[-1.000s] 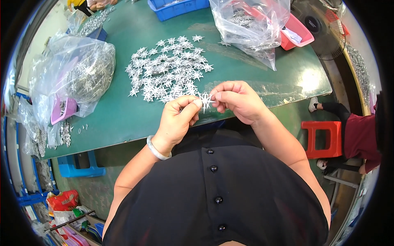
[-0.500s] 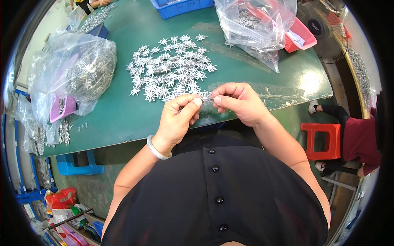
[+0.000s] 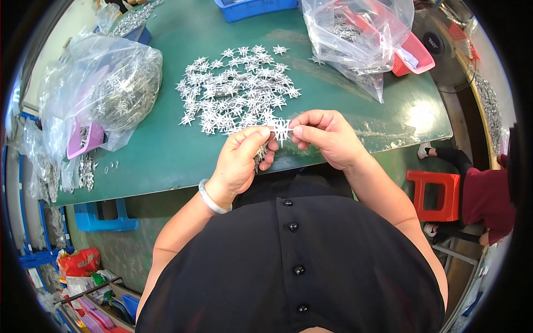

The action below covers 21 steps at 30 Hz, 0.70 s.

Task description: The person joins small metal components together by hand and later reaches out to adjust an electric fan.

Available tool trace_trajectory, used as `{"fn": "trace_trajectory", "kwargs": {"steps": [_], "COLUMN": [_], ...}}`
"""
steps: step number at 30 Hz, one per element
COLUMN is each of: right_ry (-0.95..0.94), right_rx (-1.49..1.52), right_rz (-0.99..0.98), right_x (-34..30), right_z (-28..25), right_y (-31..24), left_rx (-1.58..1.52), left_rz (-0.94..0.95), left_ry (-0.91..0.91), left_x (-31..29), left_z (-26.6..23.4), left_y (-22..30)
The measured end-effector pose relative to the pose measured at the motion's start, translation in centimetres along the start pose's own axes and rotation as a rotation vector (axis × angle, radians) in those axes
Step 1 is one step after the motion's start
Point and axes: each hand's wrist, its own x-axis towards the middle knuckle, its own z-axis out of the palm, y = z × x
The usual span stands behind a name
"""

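Between my two hands, a small spiky silver metal piece (image 3: 282, 131) is held up over the near edge of the table. My left hand (image 3: 244, 154) pinches its left side with thumb and forefinger, and a few more silver bits (image 3: 260, 154) show under the curled fingers. My right hand (image 3: 328, 139) is closed in a pinch on the right side of the same piece. Just beyond my hands, a heap of similar spiky silver pieces (image 3: 236, 91) spreads over the green table (image 3: 150, 169).
Clear bags of metal pieces stand at left (image 3: 125, 89) and far right (image 3: 347, 47). A pink basket (image 3: 419, 53) adjoins the right bag; a purple scoop (image 3: 86, 140) lies left. Beyond are a blue bin (image 3: 258, 10) and a fan (image 3: 444, 53). A person (image 3: 483, 197) is near a red stool (image 3: 436, 195).
The spiky piece between my fingers now shows its broad star shape; before, only a thin part was visible. Silver bits have come into sight under my left fingers. The view has shifted slightly.
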Motion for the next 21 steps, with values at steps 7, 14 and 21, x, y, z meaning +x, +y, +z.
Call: {"fn": "trace_trajectory", "kwargs": {"steps": [7,14,21], "right_ry": [-0.013,0.003,0.023], "right_rx": [-0.015,-0.034,-0.064], "right_rz": [-0.02,-0.04,-0.055], "right_x": [0.47,0.63,1.02], "right_z": [0.27,0.57,0.5], "right_y": [-0.1,-0.13,-0.1], "left_rx": [0.005,-0.001,-0.031], "left_rz": [0.01,0.026,0.023], "left_ry": [0.028,0.029,0.033], "left_x": [0.12,0.32,0.82], "left_z": [-0.28,-0.44,-0.69], "left_y": [0.2,0.27,0.17]}}
